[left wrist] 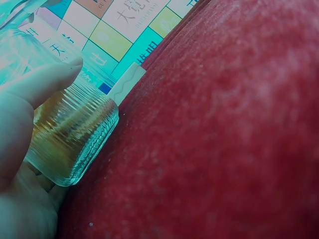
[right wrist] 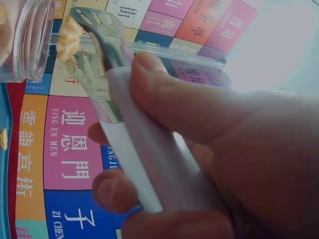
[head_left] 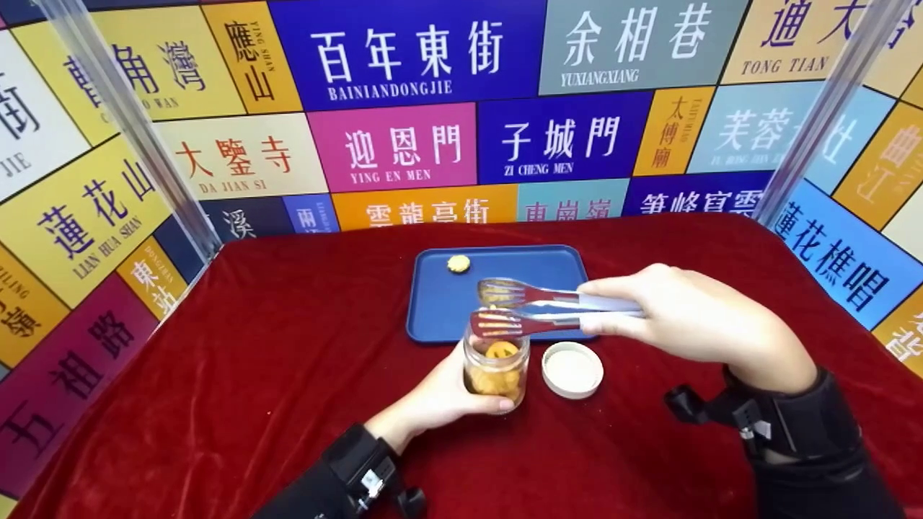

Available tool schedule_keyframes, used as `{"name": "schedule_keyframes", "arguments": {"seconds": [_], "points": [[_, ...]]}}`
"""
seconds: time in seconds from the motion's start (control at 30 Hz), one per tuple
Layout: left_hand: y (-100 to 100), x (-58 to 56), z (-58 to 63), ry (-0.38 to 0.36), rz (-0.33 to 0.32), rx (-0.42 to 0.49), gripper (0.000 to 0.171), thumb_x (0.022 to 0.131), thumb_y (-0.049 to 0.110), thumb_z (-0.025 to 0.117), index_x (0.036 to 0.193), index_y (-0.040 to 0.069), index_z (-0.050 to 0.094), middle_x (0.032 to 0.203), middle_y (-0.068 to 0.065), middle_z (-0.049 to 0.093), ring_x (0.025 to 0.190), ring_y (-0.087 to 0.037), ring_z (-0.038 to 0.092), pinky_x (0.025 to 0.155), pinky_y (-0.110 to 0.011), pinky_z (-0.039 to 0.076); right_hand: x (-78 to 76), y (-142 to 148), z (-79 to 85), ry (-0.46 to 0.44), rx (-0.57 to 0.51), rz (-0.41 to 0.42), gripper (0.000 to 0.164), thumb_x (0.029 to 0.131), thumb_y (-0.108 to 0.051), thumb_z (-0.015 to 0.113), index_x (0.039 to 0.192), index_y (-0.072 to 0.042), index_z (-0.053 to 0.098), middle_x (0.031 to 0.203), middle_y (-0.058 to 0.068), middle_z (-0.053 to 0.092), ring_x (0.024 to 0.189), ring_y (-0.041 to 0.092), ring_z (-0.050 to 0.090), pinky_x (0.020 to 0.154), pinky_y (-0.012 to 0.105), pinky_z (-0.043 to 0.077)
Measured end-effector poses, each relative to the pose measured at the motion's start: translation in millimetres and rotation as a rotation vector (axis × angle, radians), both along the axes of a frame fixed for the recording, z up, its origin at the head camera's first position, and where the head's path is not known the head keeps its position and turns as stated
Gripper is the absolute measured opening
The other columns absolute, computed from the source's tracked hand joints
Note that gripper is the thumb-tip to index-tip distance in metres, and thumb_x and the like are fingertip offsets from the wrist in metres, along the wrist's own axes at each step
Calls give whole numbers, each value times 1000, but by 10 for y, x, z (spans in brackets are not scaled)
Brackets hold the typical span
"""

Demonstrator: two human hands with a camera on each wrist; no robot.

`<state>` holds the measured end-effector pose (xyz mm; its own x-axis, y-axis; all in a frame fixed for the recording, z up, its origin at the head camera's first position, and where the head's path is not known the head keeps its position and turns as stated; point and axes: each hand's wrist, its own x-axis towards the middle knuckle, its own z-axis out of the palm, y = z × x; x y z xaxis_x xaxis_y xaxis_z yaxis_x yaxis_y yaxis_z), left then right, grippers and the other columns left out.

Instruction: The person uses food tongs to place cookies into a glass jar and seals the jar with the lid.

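Note:
My left hand (head_left: 451, 393) grips a clear glass jar (left wrist: 94, 119), thumb across its side, holding it tilted close over the red cloth. Several golden cookies (head_left: 496, 378) lie inside the jar. With my right hand (head_left: 692, 313) I hold metal tongs (head_left: 548, 306) by their pale handles, thumb on one arm and fingers on the other. A ridged cookie (right wrist: 70, 37) sits between the tong tips, just outside the jar mouth in the right wrist view. In the head view the tong heads overlap the jar's rim.
A blue tray (head_left: 433, 310) lies behind the jar, with one cookie (head_left: 458, 264) near its back left. The white round lid (head_left: 572, 370) rests on the red cloth (head_left: 288, 346) right of the jar. A sign-covered wall (head_left: 393, 148) and clear posts (head_left: 822, 122) stand around the table.

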<state>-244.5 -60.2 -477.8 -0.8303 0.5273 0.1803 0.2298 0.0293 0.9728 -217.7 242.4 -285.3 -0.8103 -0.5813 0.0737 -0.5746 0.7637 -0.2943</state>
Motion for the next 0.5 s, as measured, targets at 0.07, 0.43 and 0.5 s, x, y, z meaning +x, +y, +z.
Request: {"name": "schedule_keyframes", "arguments": {"seconds": [0.07,0.43,0.5], "points": [[1,2,1,-1,2,0,83,80,6,92,146,11,42,132,-4,68,120,-20,67,110,-33,48,-3,-7,3,-1,0,-5,44,101,-61,64,132,-31,73,104,-17,73,83,6,62,72,35,52],[-10,5,-3,8,27,-23,85,78,7,92,146,7,43,130,-4,67,118,-18,67,107,-31,49,-21,-11,15,18,-23,-35,40,102,-62,63,129,-33,71,92,-17,69,77,8,60,68,34,48],[-13,5,-7,16,34,-31,84,78,8,93,146,6,43,131,-5,67,118,-18,66,108,-31,48,-42,-9,11,29,-39,-53,41,102,-62,64,131,-33,70,90,-15,68,77,10,60,68,34,48]]}}
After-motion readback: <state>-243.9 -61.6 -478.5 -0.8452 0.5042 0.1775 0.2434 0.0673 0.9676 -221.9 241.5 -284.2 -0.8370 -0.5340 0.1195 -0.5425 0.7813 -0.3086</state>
